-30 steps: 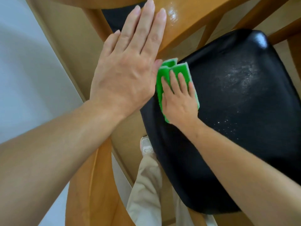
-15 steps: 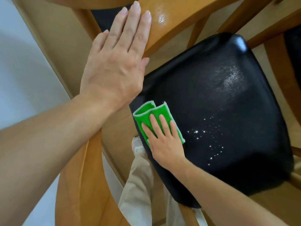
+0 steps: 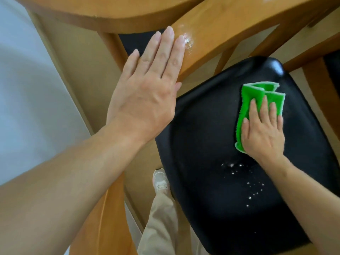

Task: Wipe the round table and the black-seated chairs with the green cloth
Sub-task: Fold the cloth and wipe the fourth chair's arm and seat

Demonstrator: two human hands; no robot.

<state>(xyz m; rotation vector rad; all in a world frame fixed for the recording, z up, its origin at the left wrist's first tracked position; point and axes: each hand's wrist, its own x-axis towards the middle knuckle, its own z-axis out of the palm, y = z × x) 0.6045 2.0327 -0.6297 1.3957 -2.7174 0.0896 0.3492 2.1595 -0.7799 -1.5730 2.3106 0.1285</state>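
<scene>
White shoe [image 3: 161, 181], beige trouser leg [image 3: 161, 227]

The left hand [image 3: 147, 92] is raised flat, its fingers [image 3: 161, 48] straight and together, forearm bare; the right hand [image 3: 263, 133] lies palm down, fingers [image 3: 265, 109] spread and pressing downward

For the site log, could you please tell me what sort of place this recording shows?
Probably a dining area in a home or small eatery. A wooden chair with a black seat stands beside a round wooden table, a second dark seat shows at the right edge, and the floor is tan.
</scene>
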